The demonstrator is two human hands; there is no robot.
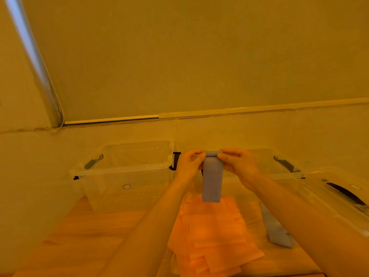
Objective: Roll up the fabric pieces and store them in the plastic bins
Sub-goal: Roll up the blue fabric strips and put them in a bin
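Count, from where I stand: two hands, left [188,163] and right [238,164]. Two blue fabric strips: one [212,180] hanging, one [276,230] lying on the table [83,230]. One pile of orange fabric pieces [211,234]; number in it cannot be told. Two open clear plastic bins, left bin [127,176] and right bin [283,166]. One clear lid [339,192], far right.

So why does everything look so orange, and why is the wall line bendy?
In the head view, warm light tints the whole scene amber, so the blue fabric strip in the hands looks greyish; the wide-angle lens makes the white rail look kinked and stretches the forearms; the clear plastic bins look faint and slightly soft.
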